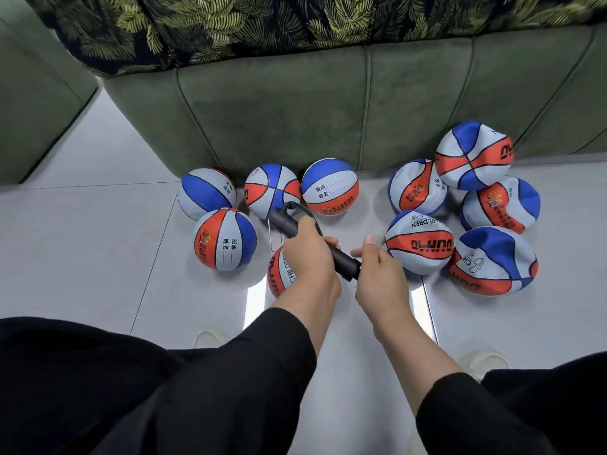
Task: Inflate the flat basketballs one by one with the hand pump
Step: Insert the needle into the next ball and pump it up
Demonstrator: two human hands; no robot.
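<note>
Over pale tiles, left hand [308, 254] grips pump [315, 241]; right hand [377, 274] seemingly pinches its end.

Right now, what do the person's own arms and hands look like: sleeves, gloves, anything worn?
Both hands are bare: the left hand and right hand show no gloves, and no rings or watch are visible. Loose black sleeves are pushed back, leaving both forearms uncovered. No markings show on the fabric.

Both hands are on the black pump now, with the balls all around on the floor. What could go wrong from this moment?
1. The round balls, like the one near the left hand, lie loose on the smooth floor; a nudge could roll them among the crumpled balls.
2. The thin metal piece hanging below the pump might bend if it strikes a ball.
3. The right hand holds only the pump's end, so it may slip.
</note>
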